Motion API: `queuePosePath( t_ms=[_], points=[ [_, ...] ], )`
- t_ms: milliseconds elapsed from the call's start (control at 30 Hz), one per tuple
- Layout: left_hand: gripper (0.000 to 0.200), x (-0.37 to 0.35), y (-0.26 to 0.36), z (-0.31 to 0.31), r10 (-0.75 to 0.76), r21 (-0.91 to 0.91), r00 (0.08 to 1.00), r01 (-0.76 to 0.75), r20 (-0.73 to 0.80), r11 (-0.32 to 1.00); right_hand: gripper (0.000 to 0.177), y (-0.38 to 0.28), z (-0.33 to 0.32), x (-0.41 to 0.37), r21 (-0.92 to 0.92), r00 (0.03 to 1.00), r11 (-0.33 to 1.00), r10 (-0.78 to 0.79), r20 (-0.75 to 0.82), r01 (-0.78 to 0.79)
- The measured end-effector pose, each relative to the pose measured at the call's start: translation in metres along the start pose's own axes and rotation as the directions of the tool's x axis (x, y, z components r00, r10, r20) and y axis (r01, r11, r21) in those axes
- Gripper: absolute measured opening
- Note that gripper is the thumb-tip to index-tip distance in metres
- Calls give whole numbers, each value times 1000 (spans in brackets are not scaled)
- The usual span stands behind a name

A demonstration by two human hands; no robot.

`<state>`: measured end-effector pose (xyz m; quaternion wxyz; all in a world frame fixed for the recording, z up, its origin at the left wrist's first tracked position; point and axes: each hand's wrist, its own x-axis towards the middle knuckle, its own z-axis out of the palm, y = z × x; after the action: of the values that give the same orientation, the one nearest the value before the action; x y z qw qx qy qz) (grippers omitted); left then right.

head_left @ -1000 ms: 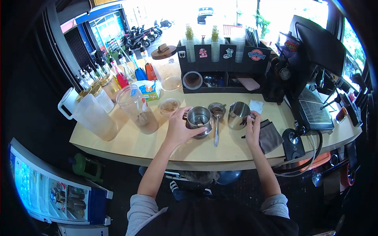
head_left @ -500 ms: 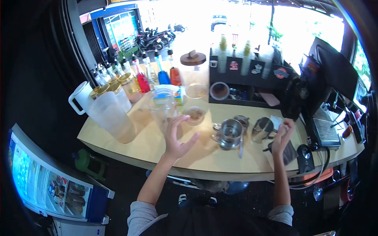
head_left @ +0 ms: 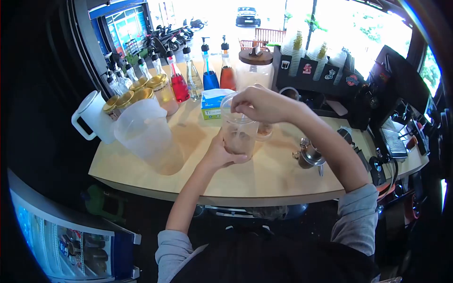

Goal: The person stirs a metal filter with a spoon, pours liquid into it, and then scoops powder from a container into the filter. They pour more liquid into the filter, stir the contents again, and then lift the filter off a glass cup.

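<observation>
In the middle of the counter, my left hand (head_left: 221,153) wraps round the lower side of a clear jar (head_left: 239,137). The jar stands upright and looks see-through. Over its mouth, my right hand (head_left: 258,104) bends downward with the fingers curled together at the rim. What those fingers hold, if anything, is hidden. Just behind the jar sits a blue and green tissue box (head_left: 213,104). A large canister with a wooden lid (head_left: 255,56) is behind my right hand.
At left are a frosted pitcher (head_left: 146,134), a white jug (head_left: 90,115) and gold-lidded jars (head_left: 158,82). Pump bottles (head_left: 179,85) line the back. Metal cups (head_left: 309,155) stand right, under my forearm. A black cup rack (head_left: 302,70) and a coffee machine (head_left: 394,137) lie beyond.
My left hand has closed round the clear jar, which now stands farther right. My right hand has swung left from beside the metal cups to the jar's mouth. The view has shifted.
</observation>
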<state>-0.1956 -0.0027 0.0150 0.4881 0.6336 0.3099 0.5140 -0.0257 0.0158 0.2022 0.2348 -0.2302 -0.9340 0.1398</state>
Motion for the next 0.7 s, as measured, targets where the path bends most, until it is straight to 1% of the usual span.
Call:
queuePosePath(
  t_ms=[33, 67, 133, 200, 233, 300, 333, 400, 433, 567, 633, 667, 700],
  points=[
    [102, 2, -1, -4, 27, 80, 998, -31, 53, 996, 21, -2, -4, 7, -69, 977, 992, 119, 178, -108],
    [102, 0, -3, -6, 26, 73, 998, -30, 58, 997, 23, -4, -4, 11, -152, 910, 968, 241, 338, -200],
    [99, 4, -6, -9, 108, 122, 990, -118, 88, 986, 25, -6, 0, 13, -165, 901, 956, 286, 326, -244],
    [99, 6, -8, -10, 140, 122, 985, -152, 101, 981, 25, -10, 1, 13, -187, 884, 957, 277, 377, -220],
    [98, 5, -10, -9, 163, 122, 982, -174, 98, 977, 25, -6, 5, 12, -193, 884, 953, 291, 367, -233],
    [100, 5, -10, -7, 168, 116, 977, -184, 131, 976, 20, 0, 16, 13, -316, 882, 939, 263, 392, -139],
    [101, 5, -9, -7, 172, 119, 974, -190, 146, 975, 20, -1, 19, 14, -320, 881, 936, 271, 387, -147],
    [99, 2, -3, -5, 200, 142, 970, -219, 139, 965, 14, -7, 30, 17, -532, 813, 840, 383, 439, -108],
    [97, 1, 0, -5, 224, 167, 967, -243, 124, 955, 11, -7, 37, 15, -573, 889, 820, 268, 371, -8],
    [98, -4, -1, -9, 239, 223, 965, -257, 105, 940, 11, -17, 41, 14, -526, 880, 850, 232, 413, 23],
    [98, -4, -2, -8, 234, 242, 966, -254, 108, 936, 14, -30, 37, 13, -571, 801, 820, 324, 503, 27],
    [98, -4, -2, -8, 231, 238, 966, -252, 112, 938, 14, -16, 45, 9, -571, 800, 821, 328, 502, 21],
    [99, -3, -2, -7, 248, 250, 962, -270, 118, 930, 16, 7, 59, 0, -523, 797, 852, 323, 510, -11]
  ],
)
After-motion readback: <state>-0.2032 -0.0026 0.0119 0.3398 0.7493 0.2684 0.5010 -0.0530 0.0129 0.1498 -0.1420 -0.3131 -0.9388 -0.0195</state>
